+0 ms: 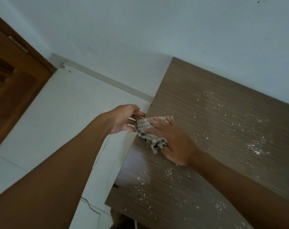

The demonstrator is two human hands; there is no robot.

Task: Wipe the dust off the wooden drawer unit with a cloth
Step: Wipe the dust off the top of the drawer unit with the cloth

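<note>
Partly, the right hand (171, 141) covers the cloth (144, 127).

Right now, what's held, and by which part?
Nothing gripped. Right hand presses the cloth flat on the drawer unit, near its edge; left hand cupped, empty.

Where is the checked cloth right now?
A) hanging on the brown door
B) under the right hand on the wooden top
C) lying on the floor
B: the right hand lies with straight fingers on the checked cloth, pressing it onto the top of the wooden drawer unit near its left edge.
</note>
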